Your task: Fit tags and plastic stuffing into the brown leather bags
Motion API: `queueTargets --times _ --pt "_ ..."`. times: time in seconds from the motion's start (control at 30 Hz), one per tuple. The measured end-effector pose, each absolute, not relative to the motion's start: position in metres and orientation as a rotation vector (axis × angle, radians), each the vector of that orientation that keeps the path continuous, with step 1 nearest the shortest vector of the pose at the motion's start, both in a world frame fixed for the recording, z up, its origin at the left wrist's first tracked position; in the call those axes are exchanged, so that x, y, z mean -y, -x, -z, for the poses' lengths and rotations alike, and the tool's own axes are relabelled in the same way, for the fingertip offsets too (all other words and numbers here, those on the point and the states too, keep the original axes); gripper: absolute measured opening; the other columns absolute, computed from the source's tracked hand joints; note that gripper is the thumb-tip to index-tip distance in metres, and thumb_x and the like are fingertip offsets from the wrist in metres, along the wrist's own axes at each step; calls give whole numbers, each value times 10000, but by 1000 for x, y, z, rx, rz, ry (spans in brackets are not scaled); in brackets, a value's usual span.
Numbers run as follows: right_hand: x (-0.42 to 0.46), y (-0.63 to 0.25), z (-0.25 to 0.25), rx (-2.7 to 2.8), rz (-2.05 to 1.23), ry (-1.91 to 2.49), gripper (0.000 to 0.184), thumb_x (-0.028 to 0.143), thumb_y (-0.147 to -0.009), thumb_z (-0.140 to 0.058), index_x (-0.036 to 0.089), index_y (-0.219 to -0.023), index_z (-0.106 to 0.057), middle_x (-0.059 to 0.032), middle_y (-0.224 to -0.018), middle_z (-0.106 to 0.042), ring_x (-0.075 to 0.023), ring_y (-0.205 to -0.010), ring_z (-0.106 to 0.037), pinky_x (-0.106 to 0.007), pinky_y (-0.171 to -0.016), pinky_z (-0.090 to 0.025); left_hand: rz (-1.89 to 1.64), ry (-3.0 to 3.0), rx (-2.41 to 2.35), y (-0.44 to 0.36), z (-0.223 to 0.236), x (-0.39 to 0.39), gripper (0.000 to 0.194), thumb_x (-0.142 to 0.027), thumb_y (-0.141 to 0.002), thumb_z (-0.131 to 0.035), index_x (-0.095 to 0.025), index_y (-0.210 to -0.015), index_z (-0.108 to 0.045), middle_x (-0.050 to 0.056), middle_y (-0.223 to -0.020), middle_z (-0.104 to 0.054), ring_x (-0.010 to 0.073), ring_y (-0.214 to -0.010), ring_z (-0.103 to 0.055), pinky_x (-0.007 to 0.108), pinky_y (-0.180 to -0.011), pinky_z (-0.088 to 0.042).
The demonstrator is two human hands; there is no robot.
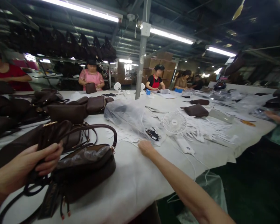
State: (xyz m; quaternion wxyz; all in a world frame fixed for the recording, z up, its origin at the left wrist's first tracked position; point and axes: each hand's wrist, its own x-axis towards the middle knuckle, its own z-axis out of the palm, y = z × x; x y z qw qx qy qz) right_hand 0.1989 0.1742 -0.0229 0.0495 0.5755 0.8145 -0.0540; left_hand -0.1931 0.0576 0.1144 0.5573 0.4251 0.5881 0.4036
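My left hand (pixel 30 163) is closed round the dark straps of a brown handbag (pixel 84 169) lying on the white table (pixel 135 183) in front of me; clear plastic covers the bag's top. My right hand (pixel 146 147) is stretched far forward, fingers resting at the edge of a pile of clear plastic bags (pixel 128 116). Its fingertips are hidden, so whether it pinches a sheet is unclear. A black cable and charger (pixel 153 133) lie just beyond that hand.
Several brown handbags (pixel 67 110) are piled at the left. A small white fan (pixel 174 122) and white paper strips (pixel 205 130) lie to the right. Other people sit at the table's far side, one in pink (pixel 91 77), one in a red apron (pixel 156 80). A grey post (pixel 141 59) rises mid-table.
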Motion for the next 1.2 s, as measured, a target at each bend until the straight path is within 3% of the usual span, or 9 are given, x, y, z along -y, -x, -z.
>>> queueTargets --times 0.17,0.33,0.53,0.67,0.73,0.87,1.0,1.1,1.2 --pt "-106 -239 19 -2649 579 -1657 175 194 -859 -543 169 -852 -716 -24 -800 -712 -147 -744 -627 -220 -654 -428 -1020 -925 -1238 185 -126 -47 379 -407 -635 -787 -183 -722 -493 -102 -527 -355 4 -400 -213 147 -379 -227" --pt "-80 -249 24 -2613 789 -1744 233 213 -842 -495 132 -796 -709 -7 -666 -661 -128 -630 -567 -202 -562 -374 -1075 -933 -1125 185 -126 -47 223 -265 -723 -712 -169 -771 -516 -97 -548 -355 4 -412 -179 127 -371 -234" --pt "-80 -237 21 -2528 623 -1813 156 245 -805 -577 159 -769 -702 -34 -745 -675 -163 -710 -595 -232 -610 -364 -1066 -978 -1051 184 -125 -42 147 -237 -807 -648 -164 -774 -525 -81 -567 -372 18 -416 -230 131 -376 -285" --pt "-78 -213 17 -2487 396 -1919 202 284 -872 -532 159 -942 -674 -118 -1000 -665 -232 -925 -606 -286 -711 -370 -1068 -1001 -1015 182 -127 -41 133 -211 -826 -621 -161 -755 -520 -75 -577 -371 20 -413 -251 131 -377 -285" --pt "-81 -198 17 -2489 380 -1915 229 317 -909 -500 189 -1031 -645 -108 -1085 -649 -227 -1004 -591 -290 -759 -370 -1066 -1006 -1005 180 -127 -42 156 -217 -828 -627 -161 -741 -511 -74 -581 -371 20 -414 -259 133 -381 -290" --pt "-95 -171 19 -2392 485 -1891 274 299 -771 -679 203 -1025 -639 -93 -1085 -660 -241 -1004 -599 -287 -742 -381 -1042 -1029 -1011 175 -130 -44 240 -239 -818 -658 -161 -694 -468 -72 -590 -378 17 -421 -269 135 -391 -301" --pt "-106 -159 14 -2308 644 -1862 176 184 -641 -734 181 -791 -641 -72 -948 -682 -241 -923 -616 -269 -677 -388 -1017 -1078 -1031 172 -134 -46 314 -284 -791 -688 -171 -665 -423 -75 -581 -376 18 -414 -269 140 -382 -294" --pt "-94 -156 -2 -2407 712 -1780 85 138 -711 -637 171 -672 -570 -49 -840 -670 -197 -875 -611 -245 -671 -396 -1033 -1142 -1094 169 -135 -45 358 -336 -766 -693 -190 -658 -384 -86 -564 -358 25 -404 -263 152 -373 -282" --pt "-73 -155 -26 -2542 966 -1683 153 227 -866 -445 180 -744 -525 -18 -744 -625 -125 -641 -585 -223 -574 -421 -1007 -1255 -1132 164 -133 -46 344 -368 -762 -655 -207 -682 -361 -98 -557 -340 38 -406 -269 172 -382 -285"
